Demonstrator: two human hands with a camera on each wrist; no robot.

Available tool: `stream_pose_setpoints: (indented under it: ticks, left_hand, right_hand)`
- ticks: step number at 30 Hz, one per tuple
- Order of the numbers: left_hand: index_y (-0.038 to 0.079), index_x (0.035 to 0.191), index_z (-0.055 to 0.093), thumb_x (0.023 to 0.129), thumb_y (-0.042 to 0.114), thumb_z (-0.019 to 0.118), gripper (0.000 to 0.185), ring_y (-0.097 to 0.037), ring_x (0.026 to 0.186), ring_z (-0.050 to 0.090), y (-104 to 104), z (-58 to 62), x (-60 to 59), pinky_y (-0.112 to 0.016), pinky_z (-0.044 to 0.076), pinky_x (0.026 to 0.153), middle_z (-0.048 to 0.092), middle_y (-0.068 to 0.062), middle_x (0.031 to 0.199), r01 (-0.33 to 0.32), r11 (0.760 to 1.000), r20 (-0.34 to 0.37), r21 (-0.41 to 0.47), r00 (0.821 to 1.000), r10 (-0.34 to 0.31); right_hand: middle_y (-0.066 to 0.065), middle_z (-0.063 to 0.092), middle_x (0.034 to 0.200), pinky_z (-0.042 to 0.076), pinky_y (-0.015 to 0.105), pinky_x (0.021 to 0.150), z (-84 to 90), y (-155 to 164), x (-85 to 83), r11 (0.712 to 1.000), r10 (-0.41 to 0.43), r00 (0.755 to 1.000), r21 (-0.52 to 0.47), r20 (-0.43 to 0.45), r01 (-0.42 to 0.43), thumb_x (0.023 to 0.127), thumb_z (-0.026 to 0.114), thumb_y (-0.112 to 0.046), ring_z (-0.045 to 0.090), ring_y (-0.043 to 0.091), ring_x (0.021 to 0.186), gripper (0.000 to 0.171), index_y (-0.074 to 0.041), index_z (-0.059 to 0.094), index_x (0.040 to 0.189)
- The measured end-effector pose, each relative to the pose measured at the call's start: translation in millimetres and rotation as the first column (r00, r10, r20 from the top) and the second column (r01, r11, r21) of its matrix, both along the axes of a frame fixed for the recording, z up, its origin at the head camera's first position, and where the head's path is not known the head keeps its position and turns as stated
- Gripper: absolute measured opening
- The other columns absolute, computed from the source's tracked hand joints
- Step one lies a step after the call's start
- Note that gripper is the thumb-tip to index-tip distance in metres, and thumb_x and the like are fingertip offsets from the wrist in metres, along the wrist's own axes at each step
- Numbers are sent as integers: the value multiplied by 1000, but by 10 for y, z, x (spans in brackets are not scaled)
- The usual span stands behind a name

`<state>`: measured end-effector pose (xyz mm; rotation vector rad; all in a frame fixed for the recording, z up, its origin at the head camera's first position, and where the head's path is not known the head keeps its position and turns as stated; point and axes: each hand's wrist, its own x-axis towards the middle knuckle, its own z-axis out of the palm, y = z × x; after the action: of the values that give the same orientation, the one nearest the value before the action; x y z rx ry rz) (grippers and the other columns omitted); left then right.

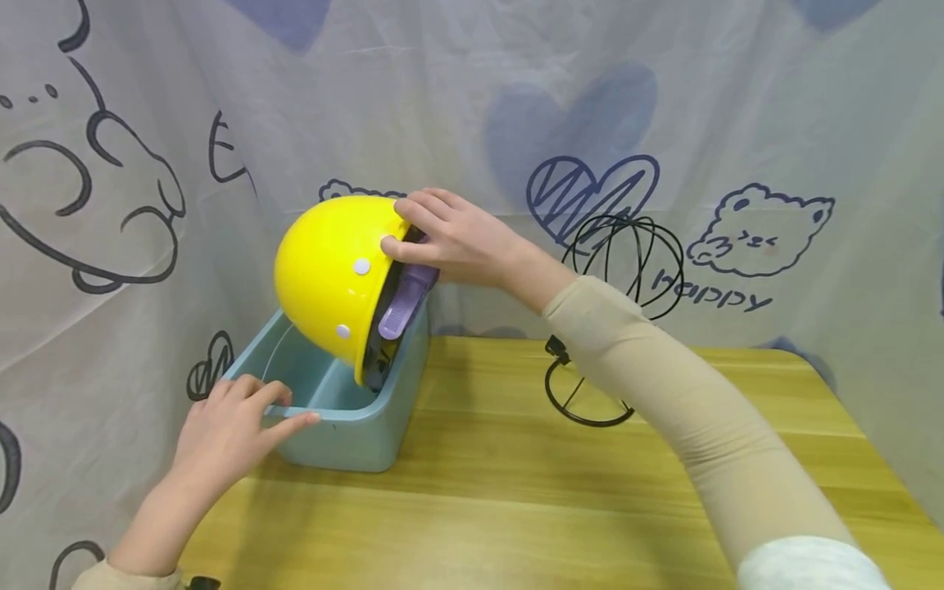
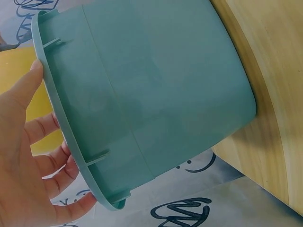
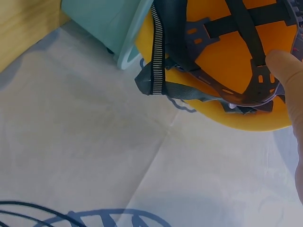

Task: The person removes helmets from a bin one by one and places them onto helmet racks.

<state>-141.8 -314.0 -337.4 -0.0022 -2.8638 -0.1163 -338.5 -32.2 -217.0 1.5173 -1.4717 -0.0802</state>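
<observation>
A yellow hard hat point(image 1: 332, 270) hangs tilted over the blue-green plastic bin point(image 1: 347, 442), its lower edge inside the opening. My right hand point(image 1: 460, 242) grips the hat by its brim. In the right wrist view, a digit of that hand point(image 3: 286, 71) lies inside the hat against the dark suspension straps point(image 3: 244, 33); a grey chin strap point(image 3: 157, 52) hangs there too. A purple adjuster point(image 1: 406, 303) shows at the brim. My left hand point(image 1: 232, 426) holds the bin's near rim, fingers bent over it and thumb along it. Some fingertips are hidden behind the rim point(image 2: 71, 137).
A black wire stand with a round cage top point(image 1: 627, 254) and ring base point(image 1: 590, 401) stands behind my right forearm. Under everything is a wooden table point(image 1: 516, 508). A printed cloth point(image 1: 442, 98) hangs behind and at the sides, close to the bin.
</observation>
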Motion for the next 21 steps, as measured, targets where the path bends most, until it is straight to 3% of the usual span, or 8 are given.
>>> stream_pose_setpoints:
  ticks: [11, 21]
  left_hand:
    - [21, 97, 62, 73, 76, 41, 64, -30, 91, 44, 2, -51, 11, -45, 38, 63, 55, -9, 101, -6, 1000, -6, 0, 1000, 6]
    - [21, 98, 62, 74, 74, 41, 62, -31, 91, 44, 41, -1, -5, -45, 37, 63, 54, -9, 101, 6, 1000, -4, -2, 1000, -6]
  right_hand:
    - [18, 47, 118, 43, 41, 95, 168, 161, 5, 999, -33, 999, -3, 25, 33, 79, 63, -23, 47, 33, 109, 46, -27, 38, 118]
    - [18, 46, 112, 43, 40, 92, 397, 397, 51, 1000, 12, 998, -22, -56, -14, 88, 52, -18, 47, 33, 103, 29, -24, 36, 111]
